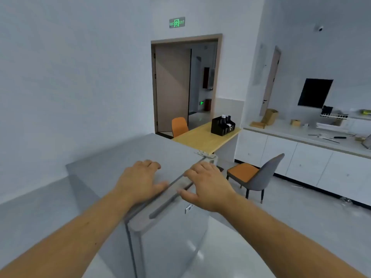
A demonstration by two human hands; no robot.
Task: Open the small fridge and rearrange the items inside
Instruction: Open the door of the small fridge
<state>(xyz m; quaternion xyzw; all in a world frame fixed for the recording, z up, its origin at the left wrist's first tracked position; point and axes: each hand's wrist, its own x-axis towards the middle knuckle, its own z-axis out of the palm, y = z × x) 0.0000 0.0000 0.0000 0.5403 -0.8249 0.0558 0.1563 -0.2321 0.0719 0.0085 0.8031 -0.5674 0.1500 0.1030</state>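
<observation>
A small grey fridge (124, 157) stands low in front of me, seen from above. Its door (172, 233) faces right and looks shut, so nothing inside shows. My left hand (140, 181) lies flat on the fridge top near the front edge, fingers spread. My right hand (206, 187) rests over the door's top edge above the recessed handle groove (170, 201), fingers curled over it and the thumb toward the groove. Neither hand holds a loose item.
A grey and orange chair (255, 177) stands just right of the fridge. Behind it is a wooden table (200, 139) with a black organiser (221, 125) and an orange chair (179, 126). White cabinets (301, 159) with a cluttered counter line the right wall.
</observation>
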